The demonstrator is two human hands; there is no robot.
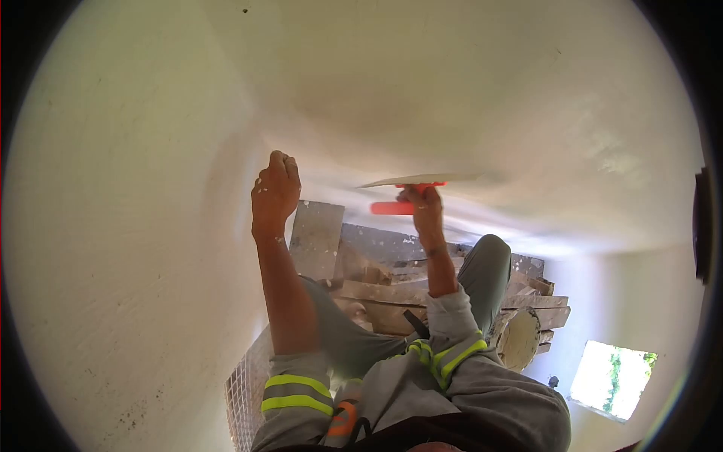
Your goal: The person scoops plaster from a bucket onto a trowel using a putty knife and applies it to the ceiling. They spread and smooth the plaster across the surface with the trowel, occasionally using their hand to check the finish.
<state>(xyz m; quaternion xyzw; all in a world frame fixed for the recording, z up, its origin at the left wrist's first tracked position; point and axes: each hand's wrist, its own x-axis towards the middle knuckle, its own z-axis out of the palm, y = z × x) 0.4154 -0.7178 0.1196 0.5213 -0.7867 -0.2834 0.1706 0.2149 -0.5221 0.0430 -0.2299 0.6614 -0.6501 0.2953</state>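
Note:
My right hand (425,215) grips a plastering trowel (393,208) by its red handle. The trowel's long thin blade lies close along the pale wall (361,98) in front of me, its right end blurred. Whether the full blade touches the surface cannot be made out. To the left, my left hand (276,194) is raised near the wall corner with its fingers curled closed. White specks dot the back of that hand, and whatever its fingers may hold is hidden.
Below me are wooden planks (376,292), a grey spattered board (318,237) and a round bucket (520,339) with pale residue. A tiled or meshed surface (239,399) shows at lower left. A bright window opening (614,379) is at lower right.

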